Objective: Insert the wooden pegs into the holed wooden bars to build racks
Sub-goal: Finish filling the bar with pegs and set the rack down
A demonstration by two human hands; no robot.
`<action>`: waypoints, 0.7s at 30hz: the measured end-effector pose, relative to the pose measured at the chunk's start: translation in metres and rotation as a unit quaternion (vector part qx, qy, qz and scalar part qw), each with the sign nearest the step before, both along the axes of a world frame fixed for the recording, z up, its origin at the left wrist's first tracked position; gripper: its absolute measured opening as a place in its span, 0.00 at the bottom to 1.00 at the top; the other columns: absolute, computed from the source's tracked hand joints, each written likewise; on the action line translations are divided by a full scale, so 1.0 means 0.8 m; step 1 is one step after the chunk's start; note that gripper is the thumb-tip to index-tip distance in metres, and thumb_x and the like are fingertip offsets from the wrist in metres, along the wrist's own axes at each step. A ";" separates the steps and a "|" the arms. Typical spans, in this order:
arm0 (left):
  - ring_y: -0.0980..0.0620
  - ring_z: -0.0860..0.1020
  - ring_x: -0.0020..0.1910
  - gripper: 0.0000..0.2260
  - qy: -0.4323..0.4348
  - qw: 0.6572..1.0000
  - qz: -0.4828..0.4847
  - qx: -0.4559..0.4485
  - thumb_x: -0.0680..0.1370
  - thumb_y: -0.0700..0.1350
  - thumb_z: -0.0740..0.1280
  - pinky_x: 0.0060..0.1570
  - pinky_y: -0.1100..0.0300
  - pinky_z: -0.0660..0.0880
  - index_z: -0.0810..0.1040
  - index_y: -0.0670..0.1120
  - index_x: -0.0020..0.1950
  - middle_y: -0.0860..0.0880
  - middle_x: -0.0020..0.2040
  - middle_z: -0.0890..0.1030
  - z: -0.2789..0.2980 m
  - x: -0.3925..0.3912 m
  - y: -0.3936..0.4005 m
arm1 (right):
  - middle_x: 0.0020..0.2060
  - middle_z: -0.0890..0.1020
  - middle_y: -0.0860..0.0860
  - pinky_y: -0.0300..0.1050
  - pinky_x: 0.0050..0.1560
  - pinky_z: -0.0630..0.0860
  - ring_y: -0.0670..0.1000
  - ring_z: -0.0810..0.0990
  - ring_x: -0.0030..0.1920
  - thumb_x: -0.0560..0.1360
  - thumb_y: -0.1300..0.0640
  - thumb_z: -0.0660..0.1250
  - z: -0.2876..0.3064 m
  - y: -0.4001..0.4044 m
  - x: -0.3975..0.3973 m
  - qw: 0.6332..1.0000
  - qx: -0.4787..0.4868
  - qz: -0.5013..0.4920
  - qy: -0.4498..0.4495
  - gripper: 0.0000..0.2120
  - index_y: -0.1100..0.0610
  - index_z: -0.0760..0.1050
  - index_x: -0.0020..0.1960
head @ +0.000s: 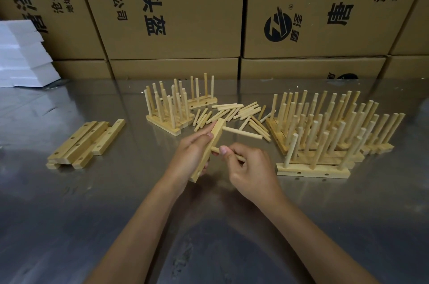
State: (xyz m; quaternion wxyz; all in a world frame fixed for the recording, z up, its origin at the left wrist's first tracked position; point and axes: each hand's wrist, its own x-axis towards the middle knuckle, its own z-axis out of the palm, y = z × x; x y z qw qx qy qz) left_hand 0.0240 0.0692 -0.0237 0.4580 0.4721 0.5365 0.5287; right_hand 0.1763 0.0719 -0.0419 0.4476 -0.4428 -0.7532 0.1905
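brown cardboard boxes [162, 10] printed with black characters stand stacked as a wall behind a shiny metal desk [69, 214], and a pile of white foam blocks [23, 54] sits at the far left edge.

above the middle of the desk the left hand [188, 156] grips a holed wooden bar [209, 151], held slanting with its far end up and its near end down toward the desk; a side hole shows near its lower end. one peg [241, 133] already sticks out of the bar's upper part toward the right. the right hand [248, 167] pinches a second peg [216, 150] between thumb and fingers, its tip touching the bar's face lower down; how far it sits in the hole cannot be told.

just beyond the hands lies a heap of loose pegs [234, 112], scattered flat on the desk. to the left of that heap stands a small group of finished racks [169, 107], pegs upright, with one more rack [202, 93] behind it. to the right a much larger cluster of finished racks [329, 126] stands packed close, the nearest rack [313, 170] set crosswise in front with side holes facing the camera. well apart at the left lie bare holed bars [86, 142], side by side and partly stacked, holes up.
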 end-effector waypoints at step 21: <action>0.52 0.71 0.27 0.14 -0.056 0.996 -0.035 -0.066 0.82 0.45 0.64 0.24 0.62 0.67 0.80 0.56 0.65 0.49 0.32 0.79 -0.010 -0.012 0.008 | 0.32 0.84 0.51 0.32 0.27 0.70 0.41 0.76 0.25 0.77 0.55 0.71 0.016 -0.012 -0.006 0.975 -0.156 0.063 0.145 0.02 0.54 0.79 0.47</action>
